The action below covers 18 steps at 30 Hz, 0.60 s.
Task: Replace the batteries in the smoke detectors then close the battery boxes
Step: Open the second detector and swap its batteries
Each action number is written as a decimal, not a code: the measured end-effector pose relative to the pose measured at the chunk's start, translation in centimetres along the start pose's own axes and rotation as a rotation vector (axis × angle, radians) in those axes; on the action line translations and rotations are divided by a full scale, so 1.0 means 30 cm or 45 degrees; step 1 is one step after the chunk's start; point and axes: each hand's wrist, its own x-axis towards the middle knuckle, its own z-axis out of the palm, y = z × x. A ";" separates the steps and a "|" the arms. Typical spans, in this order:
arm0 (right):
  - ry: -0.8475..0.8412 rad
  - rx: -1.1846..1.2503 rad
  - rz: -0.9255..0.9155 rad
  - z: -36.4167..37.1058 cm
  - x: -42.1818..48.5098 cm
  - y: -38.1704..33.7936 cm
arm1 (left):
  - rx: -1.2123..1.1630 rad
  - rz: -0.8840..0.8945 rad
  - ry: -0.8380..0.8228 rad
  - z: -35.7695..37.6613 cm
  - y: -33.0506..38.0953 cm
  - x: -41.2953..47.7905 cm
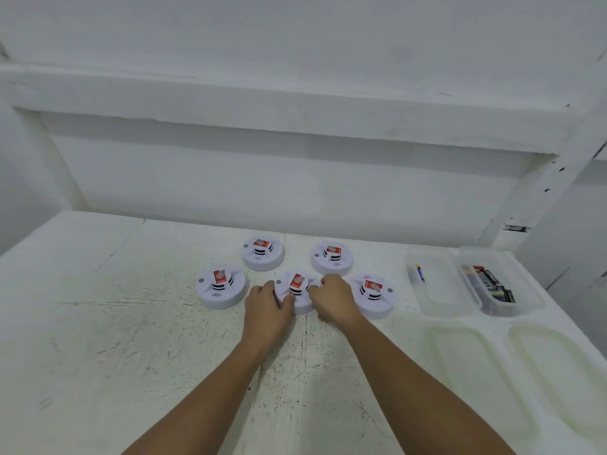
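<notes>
Table (98, 323) white, scuffed. Far left: left detector (220, 285), red sticker up, untouched; back-left detector (262, 252) behind. Then left hand (267, 303), fingers curled round the near-left rim of middle detector (297, 284); right hand (331, 298) curled round the opposite rim, gripping too. Back-right detector (331, 257) beyond, right detector (372, 295) just beside the right hand. Further right: clear box (440, 300) with single battery (419, 273), second box (525, 290) with spare batteries (489, 282). Likely step: lifting and flipping the middle detector to reach its battery box. Grip both sides evenly, lift clear of neighbours, turn over slowly.
</notes>
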 end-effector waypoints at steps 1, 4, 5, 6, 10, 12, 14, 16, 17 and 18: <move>-0.021 0.035 0.026 0.007 0.001 0.000 | -0.029 0.010 -0.014 -0.004 -0.002 0.001; 0.000 0.140 0.022 0.016 -0.010 0.017 | -0.153 0.034 -0.007 -0.015 -0.010 -0.002; 0.011 0.212 0.016 0.015 -0.019 0.028 | -0.197 0.039 0.010 -0.018 -0.014 -0.006; 0.023 0.291 0.000 0.012 -0.029 0.040 | -0.234 0.042 0.029 -0.028 -0.007 -0.015; 0.096 0.595 -0.023 -0.022 -0.097 0.075 | -0.412 0.056 -0.003 -0.056 0.036 -0.062; 0.132 0.669 -0.064 -0.043 -0.134 0.095 | -0.521 0.058 -0.068 -0.062 0.055 -0.093; 0.179 0.638 -0.119 -0.058 -0.172 0.123 | -0.569 0.056 -0.109 -0.064 0.060 -0.122; 0.230 0.510 -0.196 -0.072 -0.211 0.155 | -0.594 0.080 -0.124 -0.070 0.067 -0.147; 0.245 0.461 -0.238 -0.077 -0.228 0.170 | -0.612 0.093 -0.147 -0.072 0.070 -0.158; 0.256 0.423 -0.272 -0.080 -0.243 0.182 | -0.631 0.102 -0.176 -0.072 0.069 -0.165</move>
